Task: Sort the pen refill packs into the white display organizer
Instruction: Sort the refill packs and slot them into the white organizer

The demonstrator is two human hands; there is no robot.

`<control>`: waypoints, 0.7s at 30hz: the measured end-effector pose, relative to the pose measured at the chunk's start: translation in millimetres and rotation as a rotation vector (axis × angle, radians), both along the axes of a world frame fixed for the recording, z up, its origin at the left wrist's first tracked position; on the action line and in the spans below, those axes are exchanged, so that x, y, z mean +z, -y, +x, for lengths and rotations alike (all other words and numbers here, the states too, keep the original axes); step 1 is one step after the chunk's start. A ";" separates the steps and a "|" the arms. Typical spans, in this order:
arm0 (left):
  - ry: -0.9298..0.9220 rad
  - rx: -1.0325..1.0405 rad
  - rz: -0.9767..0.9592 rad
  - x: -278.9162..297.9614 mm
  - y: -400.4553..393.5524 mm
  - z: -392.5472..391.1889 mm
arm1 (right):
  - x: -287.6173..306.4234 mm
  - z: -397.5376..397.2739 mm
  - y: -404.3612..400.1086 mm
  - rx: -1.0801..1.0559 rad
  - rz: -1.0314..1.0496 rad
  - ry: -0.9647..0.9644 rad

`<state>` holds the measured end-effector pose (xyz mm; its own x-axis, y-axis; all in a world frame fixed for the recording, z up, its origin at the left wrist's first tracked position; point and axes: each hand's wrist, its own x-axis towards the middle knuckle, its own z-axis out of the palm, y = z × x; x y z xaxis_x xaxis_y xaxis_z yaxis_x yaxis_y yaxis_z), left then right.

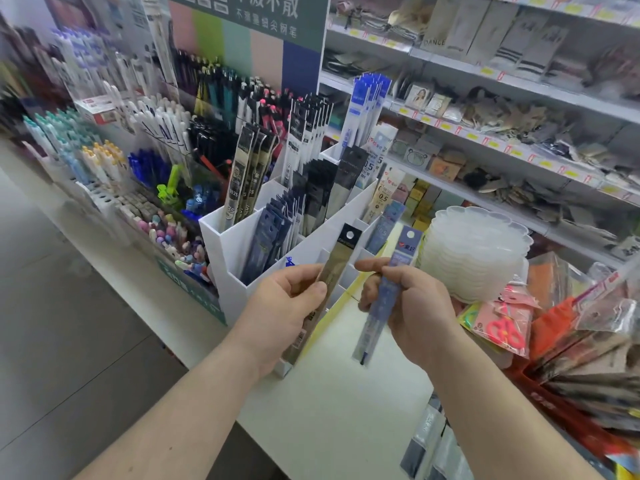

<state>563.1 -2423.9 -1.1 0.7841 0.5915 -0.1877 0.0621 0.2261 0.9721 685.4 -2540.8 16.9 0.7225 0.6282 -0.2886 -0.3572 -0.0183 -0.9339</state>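
The white display organizer point(239, 282) stands on a white counter, its stepped compartments holding several upright refill packs, black, dark blue and bright blue. My left hand point(280, 306) pinches a long gold-and-black refill pack point(341, 252) and holds it upright just in front of the organizer's low front slots. To its right, my right hand point(412, 306) grips a blue refill pack point(398, 258) tilted slightly, its lower end hanging below my fingers. The two packs are close together but apart.
Pen displays point(145, 140) fill the counter left of the organizer. A stack of clear plastic trays point(478, 251) sits right of my hands, with packaged goods point(505, 323) and a red basket beyond. Store shelves point(519, 98) run along the back right. Bare counter point(339, 410) lies below my hands.
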 end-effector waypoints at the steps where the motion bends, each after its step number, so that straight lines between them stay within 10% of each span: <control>1: 0.003 0.010 0.041 -0.2 -1.0 -1.4 | 1.8 -2.1 -1.8 0.031 0.007 -0.003; 11: 0.014 0.057 0.101 9.8 -13.6 -17.4 | 8.9 -13.7 -32.0 0.285 0.063 0.172; 21: 0.020 -0.142 -0.442 30.3 -38.9 -37.7 | 26.1 -21.5 -62.7 0.441 0.052 0.214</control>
